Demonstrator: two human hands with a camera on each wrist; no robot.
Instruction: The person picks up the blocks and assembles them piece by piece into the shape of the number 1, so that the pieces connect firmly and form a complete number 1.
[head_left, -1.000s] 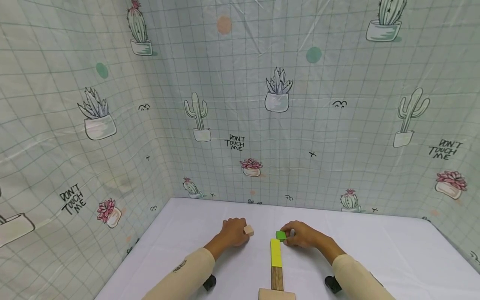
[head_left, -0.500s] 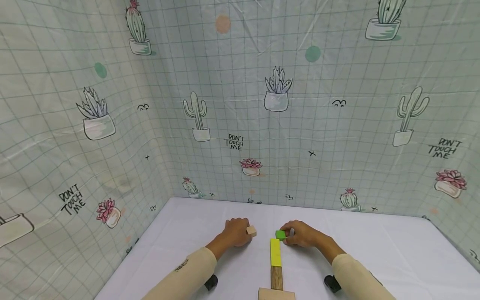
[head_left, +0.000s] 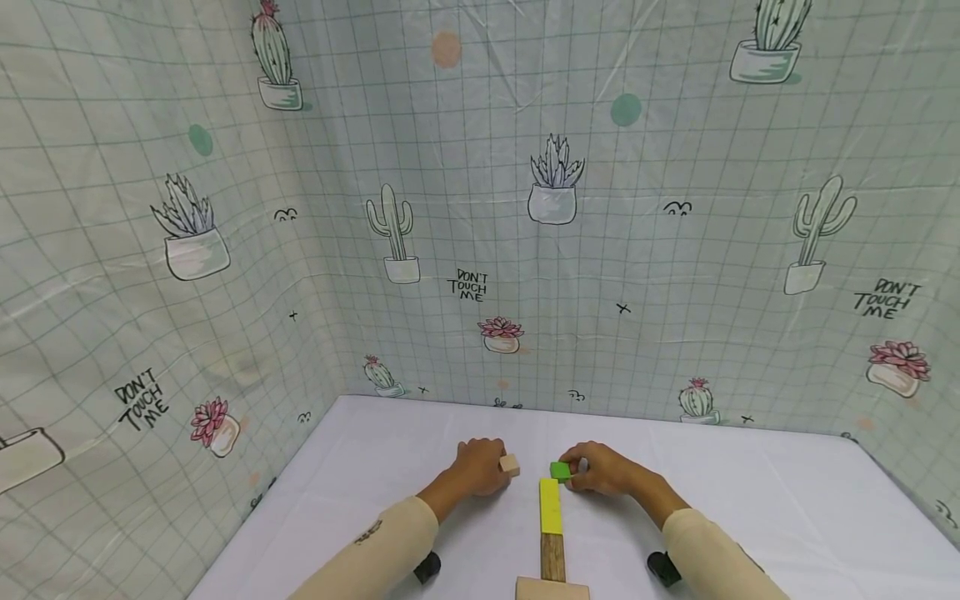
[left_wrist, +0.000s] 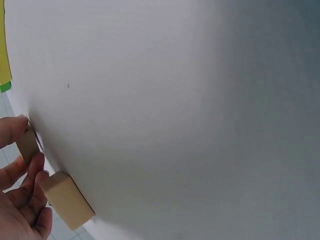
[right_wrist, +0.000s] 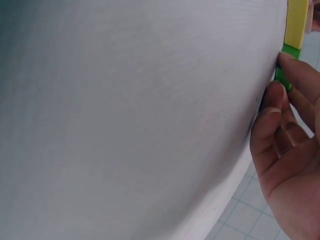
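My left hand [head_left: 482, 467] pinches a small pale wooden block [head_left: 509, 465] between thumb and fingers, a short way left of the row's far end. In the left wrist view a second pale wooden block [left_wrist: 67, 200] stands beside the curled outer fingers; in the head view it is hidden. My right hand [head_left: 604, 469] pinches a green block [head_left: 560, 472] at the far end of a yellow block [head_left: 551, 507]. Behind the yellow one, towards me, follow a brown wood-grained block [head_left: 552, 557] and a wide pale wooden block [head_left: 552, 589], cut off by the frame's lower edge.
The blocks are on a white-covered table [head_left: 795, 500]. A cactus-printed curtain [head_left: 645, 267] hangs along its back and left sides. Small black objects show by the sleeves, one near the left forearm [head_left: 367, 542] and one near the right forearm [head_left: 712, 554].
The left hand has slid right with its wooden block, closer to the green block. The right hand and the row of blocks have stayed nearly still.
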